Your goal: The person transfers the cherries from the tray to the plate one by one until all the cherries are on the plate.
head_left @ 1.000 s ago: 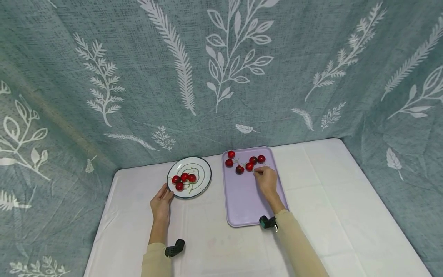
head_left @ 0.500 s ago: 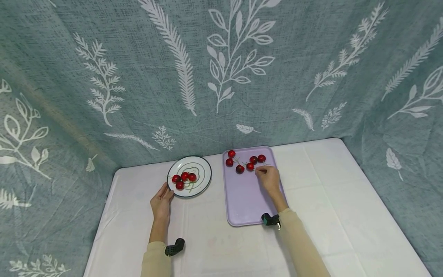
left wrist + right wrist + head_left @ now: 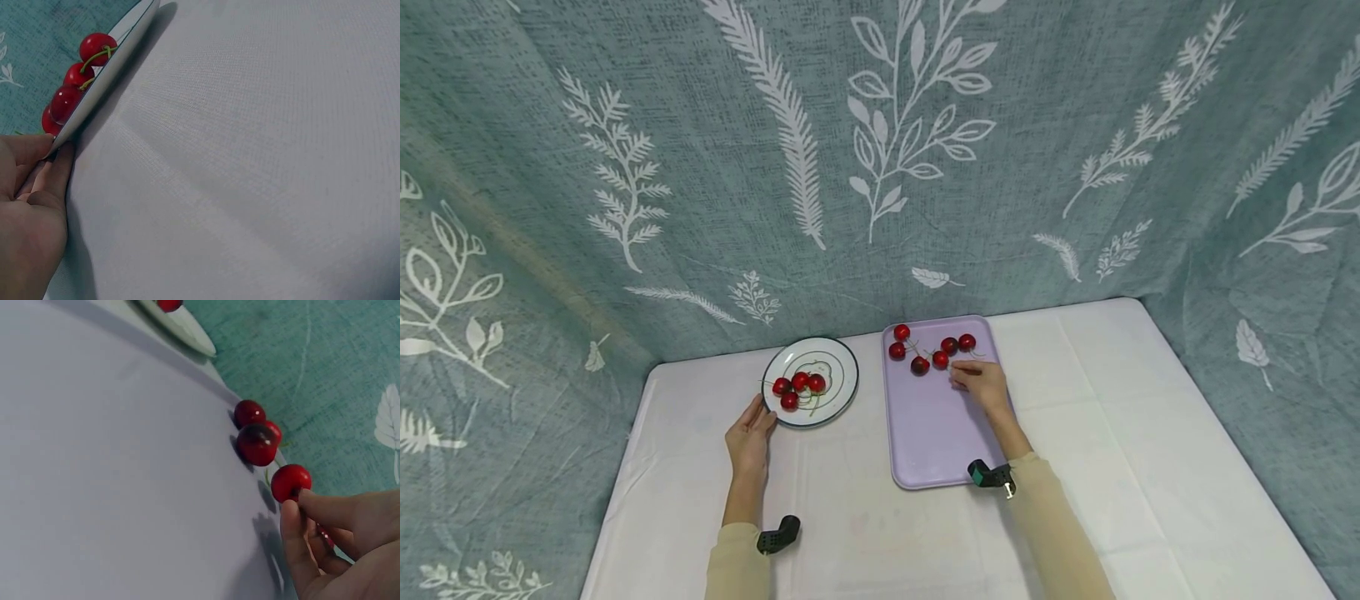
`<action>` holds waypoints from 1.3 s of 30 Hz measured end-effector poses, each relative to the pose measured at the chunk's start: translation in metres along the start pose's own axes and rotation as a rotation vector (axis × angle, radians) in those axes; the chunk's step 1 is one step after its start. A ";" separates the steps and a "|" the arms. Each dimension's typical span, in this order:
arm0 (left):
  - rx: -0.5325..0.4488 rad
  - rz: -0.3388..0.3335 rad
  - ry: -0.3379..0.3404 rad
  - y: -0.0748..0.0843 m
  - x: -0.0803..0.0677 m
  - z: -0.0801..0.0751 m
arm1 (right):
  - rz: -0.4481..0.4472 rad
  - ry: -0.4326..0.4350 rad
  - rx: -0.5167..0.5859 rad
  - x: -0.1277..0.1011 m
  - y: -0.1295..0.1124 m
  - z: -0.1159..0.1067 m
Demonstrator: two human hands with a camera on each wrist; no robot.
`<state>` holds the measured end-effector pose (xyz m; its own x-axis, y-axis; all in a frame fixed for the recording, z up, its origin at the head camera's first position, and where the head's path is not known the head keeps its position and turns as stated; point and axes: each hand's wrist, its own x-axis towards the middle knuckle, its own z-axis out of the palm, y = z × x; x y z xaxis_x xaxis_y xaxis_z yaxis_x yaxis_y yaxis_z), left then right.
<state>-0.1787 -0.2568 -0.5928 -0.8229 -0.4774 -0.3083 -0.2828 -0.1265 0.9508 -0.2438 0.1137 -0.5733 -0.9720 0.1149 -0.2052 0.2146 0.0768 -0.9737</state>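
A white plate with a dark rim (image 3: 841, 393) bears several red cherries (image 3: 816, 383). My left hand (image 3: 748, 442) holds its near left edge; in the left wrist view, thumb and fingers (image 3: 60, 169) pinch the rim from either side. More cherries lie at the far end of a lilac tray (image 3: 925, 442). Over the tray, my right hand (image 3: 985, 387) has thumb and forefinger together at one red cherry (image 3: 291, 481), pinching it at its stem end. The stem itself is hidden by the fingertips. Dark red cherries (image 3: 256, 445) sit beside it.
The tray and plate stand side by side on a white cloth (image 3: 865, 533). Behind and at both sides hangs a green leaf-patterned curtain (image 3: 700, 167). Each wrist carries a small black camera (image 3: 778, 536).
My right hand and wrist have shifted slightly to the right, its fingertips staying by the same cherry, which moves only a little. The left hand and plate have hardly moved.
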 end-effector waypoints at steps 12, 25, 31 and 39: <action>-0.014 -0.006 0.001 -0.001 0.001 0.000 | 0.055 -0.025 0.162 -0.003 0.000 0.006; -0.013 -0.007 0.007 0.000 0.001 -0.002 | 0.085 0.002 0.208 -0.008 0.003 0.013; -0.042 0.011 -0.014 0.001 -0.001 -0.001 | 0.039 0.028 0.192 -0.007 0.004 0.014; -0.067 -0.004 -0.011 0.001 -0.002 0.000 | -0.037 0.037 0.180 -0.006 -0.004 0.025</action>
<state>-0.1779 -0.2560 -0.5912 -0.8272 -0.4674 -0.3120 -0.2525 -0.1868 0.9494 -0.2417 0.0881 -0.5707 -0.9741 0.1516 -0.1680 0.1546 -0.0963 -0.9833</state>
